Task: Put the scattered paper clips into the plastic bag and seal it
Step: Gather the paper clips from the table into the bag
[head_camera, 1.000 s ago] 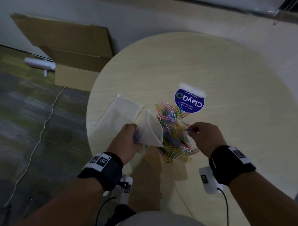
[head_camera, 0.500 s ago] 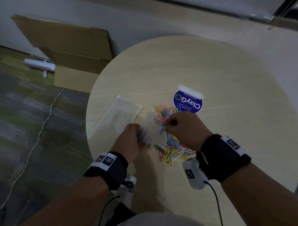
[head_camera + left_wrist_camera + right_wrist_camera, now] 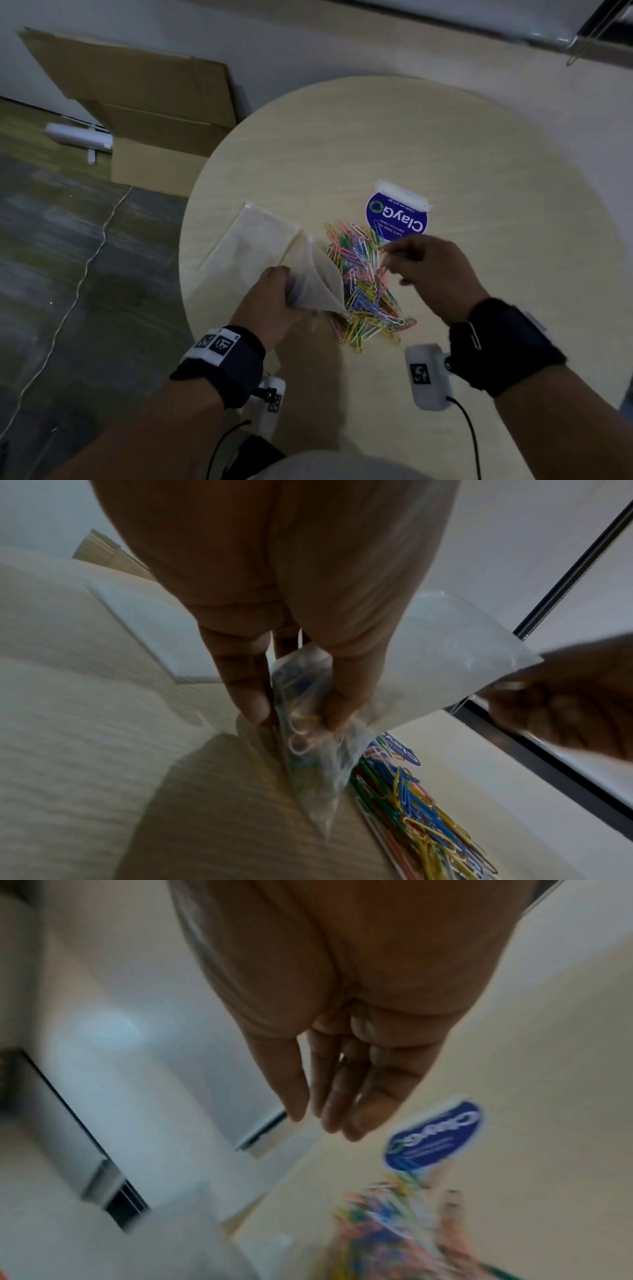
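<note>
the filling step is in hand, judging by the heap of paper clips (image 3: 364, 284) lying loose on the tabletop (image 3: 479, 144) and only a few showing through the plastic bag (image 3: 317, 281). the left hand (image 3: 274, 303) is gripping the plastic bag low down, thumb and fingers (image 3: 251, 696) pinching its gathered lower part, so the mouth is standing up and gaping toward the heap. the bottom corner of the bag is hanging just above the tabletop beside the near edge of the clips, as far as the left wrist view is showing

the right hand (image 3: 431, 270) is hovering over the far side of the heap, just by the blue sticker (image 3: 397, 216), palm down. in the right wrist view its fingers (image 3: 373, 1096) are lying nearly straight and close together, holding nothing that can be made out, though that view is blurred

the next move is probably calling for the right hand to be dropping onto the heap, pinching up another small bunch and carrying it to the open mouth, while the left is keeping the bag upright. sealing is looking a long way off. a second flat bag (image 3: 253, 240) is lying on the tabletop to the left
</note>
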The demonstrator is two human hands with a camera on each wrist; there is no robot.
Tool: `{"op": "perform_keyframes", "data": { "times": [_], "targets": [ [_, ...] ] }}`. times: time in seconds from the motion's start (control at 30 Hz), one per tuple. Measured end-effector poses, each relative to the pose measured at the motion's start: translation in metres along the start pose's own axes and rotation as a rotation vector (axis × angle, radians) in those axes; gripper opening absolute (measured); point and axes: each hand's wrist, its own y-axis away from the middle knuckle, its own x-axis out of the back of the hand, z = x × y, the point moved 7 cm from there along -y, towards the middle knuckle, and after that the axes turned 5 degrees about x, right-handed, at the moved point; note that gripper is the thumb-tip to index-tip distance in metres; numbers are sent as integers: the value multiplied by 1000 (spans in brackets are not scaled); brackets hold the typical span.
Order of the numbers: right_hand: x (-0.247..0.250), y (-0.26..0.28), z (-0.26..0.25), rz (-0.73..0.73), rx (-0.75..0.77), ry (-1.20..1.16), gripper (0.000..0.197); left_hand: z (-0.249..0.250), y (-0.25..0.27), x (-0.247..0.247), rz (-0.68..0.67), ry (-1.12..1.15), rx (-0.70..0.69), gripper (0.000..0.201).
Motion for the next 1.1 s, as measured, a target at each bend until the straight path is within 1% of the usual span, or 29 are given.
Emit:
{"op": "perform_keyframes", "data": {
  "times": [0.03, 0.07, 0.13, 0.17, 0.2, 0.3, 0.37, 0.43, 0.47, 0.5, 0.53, 0.57, 0.6, 0.63, 0.67, 0.7, 0.73, 0.83, 0.97, 1.03, 1.1],
  "targets": [
    [2, 2, 20, -9, -44, 123, 20, -1, 1, 0, -1, -1, -1, 40],
    [0, 7, 40, -41, -94, 256, 32, -2, 1, 1, 3, -6, 1, 41],
    [-13, 22, 77, -150, -199, 468, 57, -5, 1, 2, 18, -20, 7, 42],
    [-22, 30, 89, -188, -231, 527, 62, -6, 1, 3, 23, -23, 8, 42],
    [-31, 35, 96, -199, -219, 566, 59, -6, 1, 4, 24, -26, 5, 41],
    [-53, 34, 95, -165, -97, 583, 38, -6, 3, 6, 22, -41, -13, 38],
    [-59, 24, 85, -146, -61, 548, 33, -5, 2, 8, 24, -37, -21, 37],
    [-57, 16, 75, -142, -6, 484, 35, -4, 3, 9, 25, -39, -27, 36],
    [-52, 13, 70, -117, 15, 443, 39, -4, 2, 10, 27, -45, -28, 35],
    [-44, 10, 68, -60, 27, 387, 43, -5, 2, 10, 28, -48, -26, 34],
    [-35, 7, 69, 14, 4, 352, 45, -5, 3, 10, 30, -48, -23, 34],
    [-28, 3, 75, 80, -53, 330, 46, -5, 3, 11, 33, -46, -20, 34],
    [-26, 0, 83, 94, -161, 346, 52, -5, 3, 11, 33, -45, -18, 35],
    [-30, -3, 89, 64, -243, 395, 65, -5, 4, 10, 34, -44, -17, 35],
    [-37, -5, 90, 13, -284, 458, 80, -5, 4, 10, 36, -47, -17, 36],
    [-45, -8, 88, -20, -288, 510, 89, -5, 5, 10, 38, -50, -18, 36],
    [-53, -9, 81, -36, -269, 548, 90, -4, 6, 9, 38, -52, -20, 38],
    [-74, -12, 63, -68, -133, 617, 71, -4, 6, 9, 43, -39, -35, 39],
    [-81, -14, 62, -134, -43, 620, 48, -4, 4, 9, 29, -62, -25, 40],
    [-81, -13, 64, -151, 4, 612, 44, -4, 3, 9, 21, -92, -28, 38],
    [-78, -11, 69, -145, 4, 608, 45, -4, 2, 10, 14, -122, -30, 36]
  ]
}}
